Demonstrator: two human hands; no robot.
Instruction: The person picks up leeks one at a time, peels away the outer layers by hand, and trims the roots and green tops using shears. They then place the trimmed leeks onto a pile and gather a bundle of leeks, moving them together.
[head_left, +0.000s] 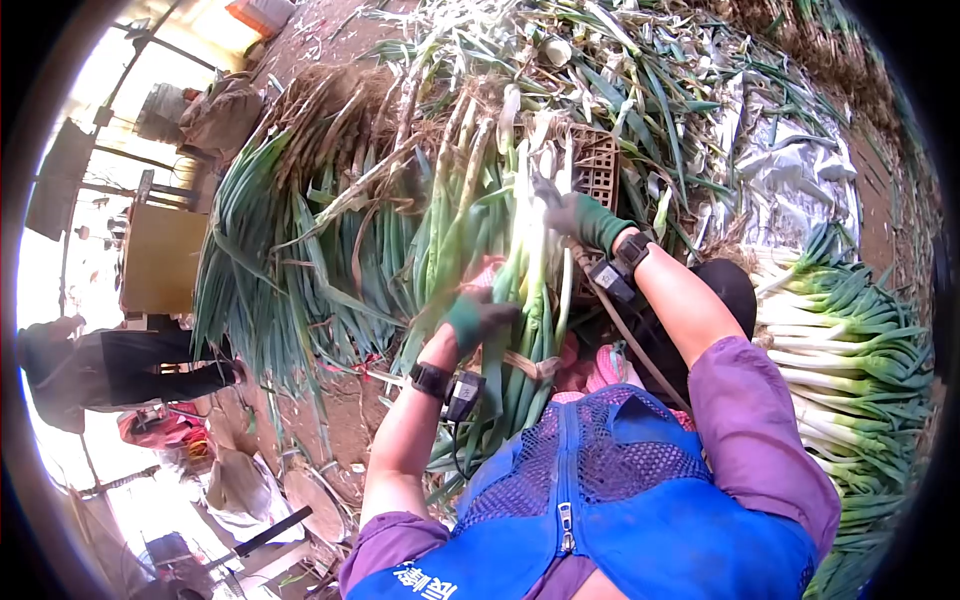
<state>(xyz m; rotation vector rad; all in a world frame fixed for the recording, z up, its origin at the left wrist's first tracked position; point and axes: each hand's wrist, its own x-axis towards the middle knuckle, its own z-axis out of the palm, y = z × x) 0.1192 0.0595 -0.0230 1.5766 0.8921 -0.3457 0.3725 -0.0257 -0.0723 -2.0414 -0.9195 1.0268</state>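
Long green onions (525,220) with white shanks and green leaves lie in front of me, roots pointing away. My right hand (585,218), in a green and grey glove, is closed at the white shanks. A brown hose (625,325) runs up from my lap into its grip. My left hand (480,318), gloved the same way, is smeared by motion and overlaps the green leaves lower down; I cannot tell whether its fingers grip them. Partly under the onions shows a brown plastic crate (597,170).
A heap of unpeeled onions (290,230) with brown roots lies to the left. Cleaned onions (820,370) are stacked at the right. Leaf scraps (640,70) and a silvery sheet (790,170) cover the ground beyond. A person in dark trousers (150,365) is at far left.
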